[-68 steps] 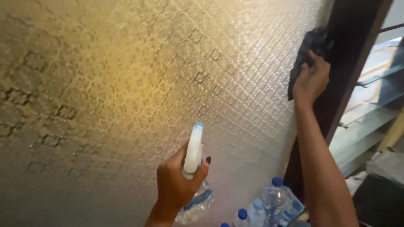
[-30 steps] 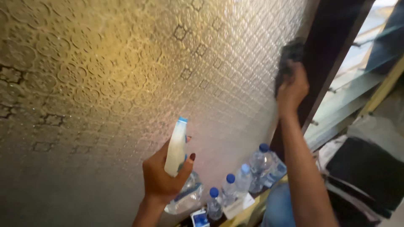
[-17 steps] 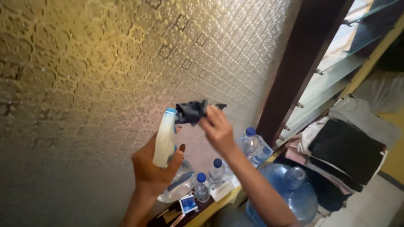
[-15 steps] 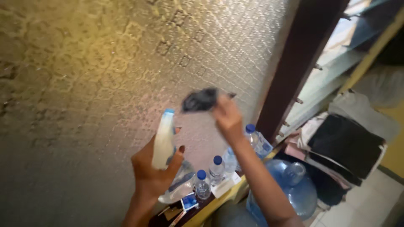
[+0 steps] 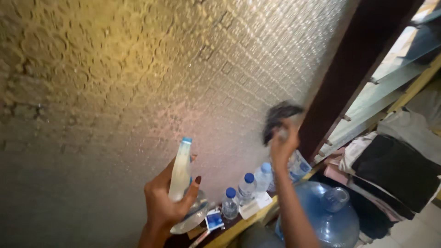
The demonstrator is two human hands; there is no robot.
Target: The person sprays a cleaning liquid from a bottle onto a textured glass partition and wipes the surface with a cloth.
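A patterned glass pane (image 5: 138, 69) fills the left and middle of the view, lit yellow near the top. Low in front of it the left hand (image 5: 167, 204) grips a spray bottle (image 5: 181, 172) upright, fingers wrapped around its white neck and blue tip; the grip looks the same as half a second ago. Below, on a yellow-edged surface (image 5: 239, 227), small water bottles (image 5: 245, 188) with blue caps stand in a row. Right of them the right hand (image 5: 282, 144) is raised with a dark cloth (image 5: 278, 117) bunched in its closed fingers, blurred; it has shifted right from the spray bottle toward the dark wooden frame (image 5: 353, 69). A large blue water jug (image 5: 328, 213) sits beneath the forearm, and folded clothes (image 5: 395, 170) lie farther right.
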